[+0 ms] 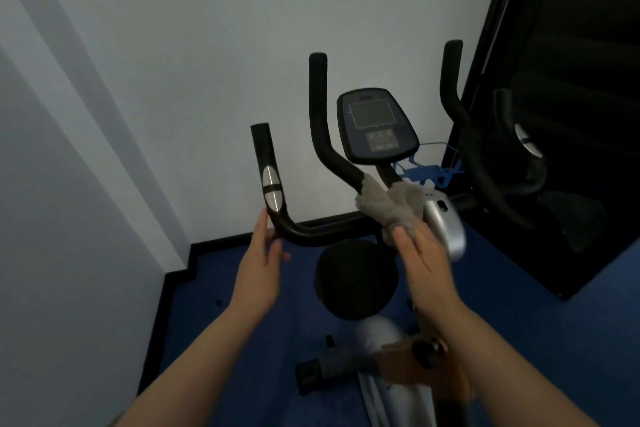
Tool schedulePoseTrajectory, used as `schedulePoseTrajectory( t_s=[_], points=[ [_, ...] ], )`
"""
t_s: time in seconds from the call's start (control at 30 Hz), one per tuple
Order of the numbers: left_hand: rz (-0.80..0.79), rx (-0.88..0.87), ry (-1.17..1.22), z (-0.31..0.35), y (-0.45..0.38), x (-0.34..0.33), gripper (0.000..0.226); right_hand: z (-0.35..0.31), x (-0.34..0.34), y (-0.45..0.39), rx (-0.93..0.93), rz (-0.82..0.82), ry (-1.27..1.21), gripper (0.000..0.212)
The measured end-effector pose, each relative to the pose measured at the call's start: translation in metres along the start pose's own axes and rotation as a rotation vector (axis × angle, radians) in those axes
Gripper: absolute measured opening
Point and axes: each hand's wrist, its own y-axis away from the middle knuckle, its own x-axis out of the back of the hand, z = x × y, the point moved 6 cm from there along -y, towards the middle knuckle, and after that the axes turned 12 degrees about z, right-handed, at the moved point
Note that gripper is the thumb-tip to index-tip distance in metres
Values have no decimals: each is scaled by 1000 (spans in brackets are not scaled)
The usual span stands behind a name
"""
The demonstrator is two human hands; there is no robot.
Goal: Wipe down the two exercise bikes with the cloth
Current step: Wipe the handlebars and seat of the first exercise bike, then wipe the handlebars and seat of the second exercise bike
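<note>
Pinching the grey cloth [391, 206] under our right hand [424, 262], we are pressing it against the centre of the handlebar [322, 230], where the black stem rises to the console [377, 125]; the thumb is lying along the cloth's near edge, and the other fingers are hidden beneath it, so we cannot tell how tightly they are curling. Our left hand [265, 265] is resting at the bend of the left grip, fingers nearly straight, just below the silver pulse sensor [272, 192]. Moving outward, the bike's silver shroud [446, 229] is sitting just beside the cloth, blurred. In our judgement, the risks are these: the cloth is bunching, so it may be skipping the underside of the bar, and a loose fold could be snagging on the blue bracket [424, 173] behind the stem.
</note>
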Motion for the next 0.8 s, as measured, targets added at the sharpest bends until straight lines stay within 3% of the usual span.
schedulePoseTrajectory(
  t_s=[0.3,0.47,0.67,0.8],
  points=[
    [-213,119,-257,-72,108,67,39,13,21,130,-301,158,263,37],
    [-370,151,-295,-82,175,69,38,0,20,229,-446,15,421,35],
    [-552,170,-348,-87,265,68,35,-30,31,317,-405,-146,616,41],
    [-559,155,-346,-88,302,77,32,-42,44,354,-396,-185,643,39]
  ],
)
